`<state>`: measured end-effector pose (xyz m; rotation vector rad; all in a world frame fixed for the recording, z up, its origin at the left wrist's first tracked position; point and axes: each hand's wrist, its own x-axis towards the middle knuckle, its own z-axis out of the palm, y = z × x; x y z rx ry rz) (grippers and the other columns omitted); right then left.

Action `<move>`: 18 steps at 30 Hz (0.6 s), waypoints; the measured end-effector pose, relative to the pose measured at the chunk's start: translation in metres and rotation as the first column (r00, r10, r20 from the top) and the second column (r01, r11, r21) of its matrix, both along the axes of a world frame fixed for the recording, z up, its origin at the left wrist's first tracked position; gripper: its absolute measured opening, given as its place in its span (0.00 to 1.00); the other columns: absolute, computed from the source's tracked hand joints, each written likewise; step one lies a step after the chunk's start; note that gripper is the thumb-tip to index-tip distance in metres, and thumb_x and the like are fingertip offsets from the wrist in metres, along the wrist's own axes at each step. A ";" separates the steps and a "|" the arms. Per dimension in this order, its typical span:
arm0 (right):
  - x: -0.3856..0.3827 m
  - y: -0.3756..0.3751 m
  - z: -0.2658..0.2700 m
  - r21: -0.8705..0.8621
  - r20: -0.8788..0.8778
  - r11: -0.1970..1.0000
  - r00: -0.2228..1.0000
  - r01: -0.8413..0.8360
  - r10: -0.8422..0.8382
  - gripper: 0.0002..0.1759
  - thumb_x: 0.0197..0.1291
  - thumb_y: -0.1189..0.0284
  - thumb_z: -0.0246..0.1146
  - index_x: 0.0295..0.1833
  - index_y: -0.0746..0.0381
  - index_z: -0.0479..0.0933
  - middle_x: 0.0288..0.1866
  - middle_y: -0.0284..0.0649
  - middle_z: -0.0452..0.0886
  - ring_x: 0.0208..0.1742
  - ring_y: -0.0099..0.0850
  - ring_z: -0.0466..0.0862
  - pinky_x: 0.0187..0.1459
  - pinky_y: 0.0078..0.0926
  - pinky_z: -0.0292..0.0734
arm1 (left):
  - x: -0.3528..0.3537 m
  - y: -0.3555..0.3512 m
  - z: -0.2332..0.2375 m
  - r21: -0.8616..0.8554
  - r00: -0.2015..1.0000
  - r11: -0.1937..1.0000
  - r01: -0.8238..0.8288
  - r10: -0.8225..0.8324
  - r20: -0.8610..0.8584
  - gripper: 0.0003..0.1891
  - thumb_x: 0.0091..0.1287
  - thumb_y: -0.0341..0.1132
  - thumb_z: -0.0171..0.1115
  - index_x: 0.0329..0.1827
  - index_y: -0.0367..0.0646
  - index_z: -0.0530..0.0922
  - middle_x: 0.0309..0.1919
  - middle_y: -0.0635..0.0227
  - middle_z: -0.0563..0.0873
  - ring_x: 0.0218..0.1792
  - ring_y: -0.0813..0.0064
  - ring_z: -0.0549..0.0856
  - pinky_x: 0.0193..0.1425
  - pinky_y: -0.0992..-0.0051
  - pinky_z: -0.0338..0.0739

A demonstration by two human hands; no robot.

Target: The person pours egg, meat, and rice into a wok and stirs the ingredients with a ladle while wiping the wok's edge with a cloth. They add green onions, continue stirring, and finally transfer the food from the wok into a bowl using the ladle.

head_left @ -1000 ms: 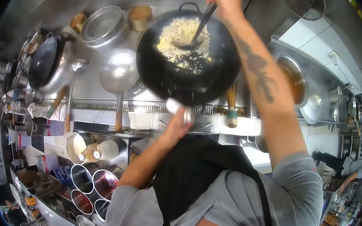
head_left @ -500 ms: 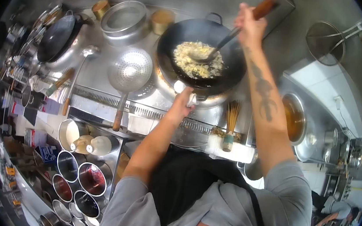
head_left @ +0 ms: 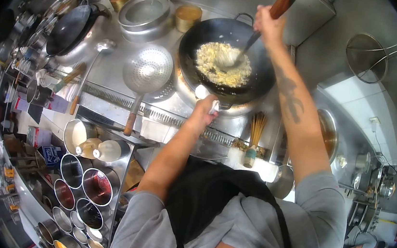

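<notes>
A dark wok point(head_left: 260, 77) sits on the stove, with fried rice point(head_left: 214, 70) mixed with yellow egg-like bits in its bottom. My right hand point(head_left: 269, 27) is wrapped round the long handle of a ladle point(head_left: 250, 47), below its wooden grip. The ladle's bowl is down in the rice, partly covered by it. At the wok's near edge, my left hand point(head_left: 206, 109) is closed on a folded white cloth point(head_left: 202, 92), pressed against the rim by the near handle. Some of the left fingers are hidden by the cloth.
Left of the wok lies a perforated skimmer point(head_left: 148, 69), with a long-handled ladle point(head_left: 90, 71) farther left. A bamboo brush point(head_left: 255, 137) stands close to the near edge. Several metal pots of sauces point(head_left: 97, 186) fill the lower left. A wire strainer point(head_left: 367, 57) hangs at right.
The ladle has shifted within the rice, and its bowl now carries or is covered by more rice. My left hand stays at the wok's rim. The whole view has shifted slightly.
</notes>
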<state>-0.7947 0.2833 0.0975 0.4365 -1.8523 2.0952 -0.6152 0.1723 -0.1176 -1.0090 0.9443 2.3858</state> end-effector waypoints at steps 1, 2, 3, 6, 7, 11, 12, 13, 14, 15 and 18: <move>-0.006 -0.003 0.015 -0.008 -0.008 0.999 0.999 0.032 -0.032 0.08 0.59 0.73 0.63 0.32 0.63 0.71 0.18 0.32 0.71 0.13 0.20 0.67 0.16 0.22 0.63 | -0.003 -0.002 -0.005 0.024 1.000 1.000 0.010 -0.010 -0.027 0.08 0.61 0.34 0.59 0.41 0.45 0.73 0.29 0.69 0.79 0.26 0.76 0.76 0.18 0.77 0.63; -0.010 0.000 0.030 -0.018 -0.003 0.997 0.998 0.069 -0.070 0.08 0.59 0.73 0.63 0.32 0.64 0.71 0.18 0.33 0.70 0.13 0.20 0.67 0.16 0.22 0.64 | -0.001 -0.004 -0.013 0.045 0.999 0.999 0.027 -0.025 -0.042 0.08 0.62 0.34 0.59 0.42 0.46 0.73 0.29 0.71 0.78 0.27 0.77 0.76 0.19 0.77 0.62; -0.010 0.006 0.042 -0.024 0.004 0.993 0.994 0.113 -0.112 0.08 0.59 0.74 0.62 0.33 0.65 0.71 0.18 0.34 0.70 0.13 0.21 0.67 0.17 0.22 0.64 | 0.003 -0.004 -0.013 0.033 0.999 0.999 0.028 -0.027 -0.034 0.08 0.62 0.34 0.59 0.42 0.46 0.73 0.29 0.71 0.78 0.28 0.77 0.76 0.19 0.77 0.62; -0.004 0.006 0.022 -0.199 -0.099 0.979 0.994 0.033 -0.054 0.10 0.57 0.72 0.65 0.30 0.63 0.71 0.18 0.33 0.71 0.13 0.21 0.68 0.15 0.22 0.62 | 0.002 -0.002 -0.009 0.011 1.000 1.000 -0.003 0.003 -0.029 0.08 0.62 0.34 0.59 0.41 0.45 0.73 0.29 0.69 0.78 0.26 0.76 0.76 0.17 0.78 0.62; -0.004 0.004 0.005 -0.224 -0.138 0.975 0.990 0.007 -0.038 0.11 0.56 0.71 0.66 0.28 0.62 0.71 0.18 0.33 0.72 0.13 0.21 0.68 0.14 0.22 0.62 | 0.001 -0.001 -0.006 0.002 0.999 1.000 -0.023 0.023 -0.025 0.08 0.61 0.34 0.59 0.40 0.43 0.73 0.28 0.67 0.78 0.24 0.75 0.76 0.16 0.78 0.63; -0.004 -0.005 0.039 -0.052 0.015 0.998 1.000 0.025 -0.024 0.12 0.59 0.73 0.63 0.30 0.62 0.66 0.17 0.33 0.68 0.12 0.21 0.65 0.15 0.22 0.61 | -0.001 -0.002 -0.012 0.000 0.999 1.000 -0.014 0.014 -0.038 0.08 0.62 0.34 0.59 0.40 0.42 0.73 0.27 0.66 0.78 0.23 0.74 0.76 0.14 0.78 0.62; 0.000 -0.004 0.042 -0.114 -0.061 0.993 0.998 0.018 -0.026 0.11 0.59 0.73 0.63 0.30 0.63 0.68 0.18 0.34 0.69 0.13 0.21 0.66 0.15 0.22 0.62 | -0.002 -0.002 -0.011 -0.001 0.999 1.000 -0.014 0.014 -0.037 0.08 0.62 0.34 0.59 0.40 0.42 0.73 0.28 0.66 0.78 0.23 0.74 0.76 0.14 0.78 0.62; 0.001 -0.007 0.037 -0.138 -0.090 0.990 0.996 0.015 -0.028 0.12 0.59 0.72 0.64 0.30 0.63 0.68 0.18 0.34 0.69 0.13 0.21 0.66 0.15 0.22 0.62 | -0.003 -0.001 -0.011 0.001 0.999 1.000 -0.014 0.014 -0.035 0.08 0.62 0.34 0.59 0.40 0.42 0.73 0.28 0.66 0.78 0.23 0.74 0.76 0.14 0.78 0.62; 0.003 -0.013 0.022 -0.163 -0.113 0.987 0.993 0.013 -0.031 0.12 0.58 0.72 0.65 0.30 0.63 0.68 0.18 0.34 0.69 0.13 0.21 0.67 0.15 0.22 0.61 | -0.001 -0.001 -0.012 0.001 1.000 1.000 -0.013 0.013 -0.028 0.08 0.62 0.34 0.59 0.40 0.42 0.73 0.28 0.66 0.78 0.24 0.74 0.76 0.14 0.78 0.62; 0.006 -0.016 0.004 -0.190 -0.136 0.982 0.990 0.013 -0.040 0.12 0.58 0.71 0.65 0.30 0.62 0.68 0.18 0.34 0.69 0.13 0.20 0.67 0.15 0.23 0.61 | 0.003 0.000 -0.011 0.006 1.000 1.000 -0.007 0.007 -0.021 0.08 0.62 0.34 0.59 0.40 0.42 0.74 0.28 0.67 0.78 0.24 0.75 0.76 0.15 0.77 0.62; -0.004 -0.024 0.008 0.042 -0.063 0.999 0.998 -0.012 0.015 0.10 0.59 0.73 0.63 0.30 0.63 0.69 0.20 0.34 0.71 0.14 0.20 0.67 0.16 0.23 0.62 | -0.002 -0.005 -0.005 0.013 0.999 1.000 -0.009 0.009 -0.035 0.08 0.62 0.35 0.59 0.40 0.43 0.74 0.28 0.67 0.78 0.24 0.75 0.76 0.16 0.77 0.63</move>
